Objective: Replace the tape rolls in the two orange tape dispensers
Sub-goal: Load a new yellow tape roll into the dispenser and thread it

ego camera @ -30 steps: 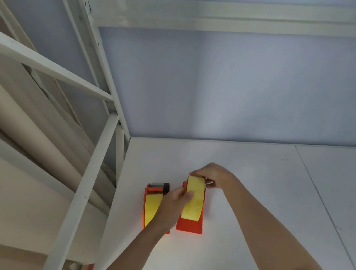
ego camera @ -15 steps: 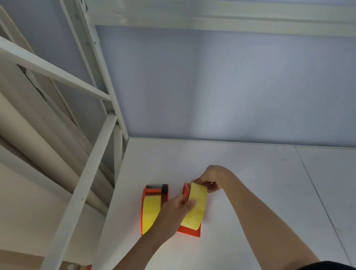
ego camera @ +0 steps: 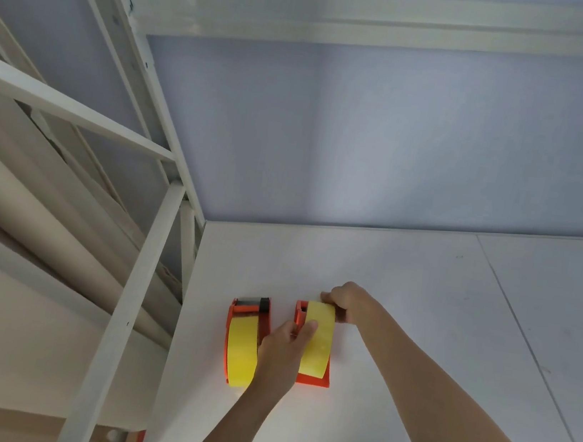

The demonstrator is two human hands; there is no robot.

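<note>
2 orange tape dispensers sit side by side on the white shelf board (ego camera: 414, 350), a little left of the frame's centre. The left dispenser (ego camera: 230, 339) holds a yellow tape roll (ego camera: 241, 352), its metal cutter pointing toward the top of the frame. The right dispenser (ego camera: 312, 379) carries a second yellow roll (ego camera: 318, 340). The left hand (ego camera: 280, 354) comes up from the bottom of the frame between the 2 dispensers, fingers closed on the near side of that second roll, thumb tip on its yellow face. The right hand (ego camera: 346, 299) curls over the far end of the right dispenser, fingers pinched at the tape's leading edge. A white metal shelf frame (ego camera: 120, 309) crosses the left side of the frame.
</note>
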